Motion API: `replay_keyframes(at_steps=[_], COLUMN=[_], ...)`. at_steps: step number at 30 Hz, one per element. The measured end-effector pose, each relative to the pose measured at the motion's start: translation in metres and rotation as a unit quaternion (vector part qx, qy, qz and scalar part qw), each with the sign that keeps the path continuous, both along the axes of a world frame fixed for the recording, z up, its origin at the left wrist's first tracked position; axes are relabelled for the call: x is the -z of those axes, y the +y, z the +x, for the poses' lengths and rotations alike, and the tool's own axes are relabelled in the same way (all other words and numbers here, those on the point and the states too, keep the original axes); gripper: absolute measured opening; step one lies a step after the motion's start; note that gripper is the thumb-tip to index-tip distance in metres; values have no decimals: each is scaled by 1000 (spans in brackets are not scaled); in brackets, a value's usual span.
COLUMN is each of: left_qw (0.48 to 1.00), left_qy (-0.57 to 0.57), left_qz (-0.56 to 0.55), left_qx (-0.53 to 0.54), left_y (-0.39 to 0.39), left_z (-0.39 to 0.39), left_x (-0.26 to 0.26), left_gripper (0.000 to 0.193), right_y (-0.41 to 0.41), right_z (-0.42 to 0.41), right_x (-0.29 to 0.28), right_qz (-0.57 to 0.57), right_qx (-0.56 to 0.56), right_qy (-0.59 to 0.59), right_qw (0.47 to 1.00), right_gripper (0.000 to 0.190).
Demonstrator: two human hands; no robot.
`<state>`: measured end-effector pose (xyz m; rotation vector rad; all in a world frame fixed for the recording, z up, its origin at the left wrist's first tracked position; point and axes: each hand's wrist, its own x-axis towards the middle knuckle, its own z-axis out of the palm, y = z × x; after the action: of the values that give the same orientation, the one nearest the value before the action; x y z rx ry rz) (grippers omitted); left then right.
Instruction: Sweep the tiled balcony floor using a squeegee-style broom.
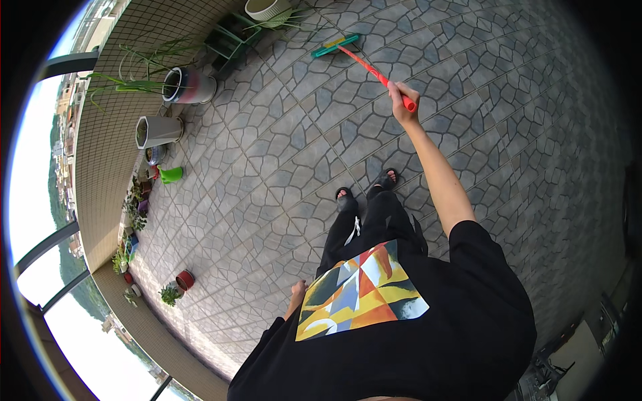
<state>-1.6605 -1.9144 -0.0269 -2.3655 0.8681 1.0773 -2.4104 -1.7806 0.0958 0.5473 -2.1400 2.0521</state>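
Observation:
My right hand [403,103] grips a long-handled floor brush by the upper end of its red handle [368,67]. The handle slants away from me down to a green head with a yellow middle [335,45], which rests on or close to the stone-patterned tile floor [281,165]. Low at my side is my left hand [299,287], partly hidden by my black shirt. Nothing is plainly visible in it, and its fingers are too small to make out. My feet in dark sandals [387,179] stand on the tiles.
Along the tiled parapet wall [108,120] at left stand several potted plants, including a tall pot [190,85] and a white planter [160,131]. A green watering can [171,175] sits near them. A red pot [185,279] stands further out on the floor. A dark green rack [233,42] is at the top.

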Motion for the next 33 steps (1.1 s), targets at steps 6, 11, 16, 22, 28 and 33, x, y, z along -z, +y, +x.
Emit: replay_keyframes(at_steps=[6,11,16,22,28,33], left_qw=[923,588,284,337,448,418], left_qy=[290,650,729,711,793,792], left_qz=[-32,263,518,481,202,102], left_qx=[251,404,345,386,359,433], left_y=[-29,-4,74,68,74,114], left_z=[-173,-366,-365,-356,-383,-411], left_x=[-24,-190,-267,-264,-286,-293], left_gripper=[37,45,64,16,17,12], right_y=[-18,3,5,39,63,111], right_z=[55,108,148,163,182,214], right_x=[-16,-12,-17,-13,-31,-74], right_qz=[7,38,21,4,31,48], right_qx=[5,-2,2,13,10,-13], right_qy=[12,3,7,-69,-28,-9], right_qw=[1000,999,1000,998,999,999], right_gripper=[29,29,31,31,30,27])
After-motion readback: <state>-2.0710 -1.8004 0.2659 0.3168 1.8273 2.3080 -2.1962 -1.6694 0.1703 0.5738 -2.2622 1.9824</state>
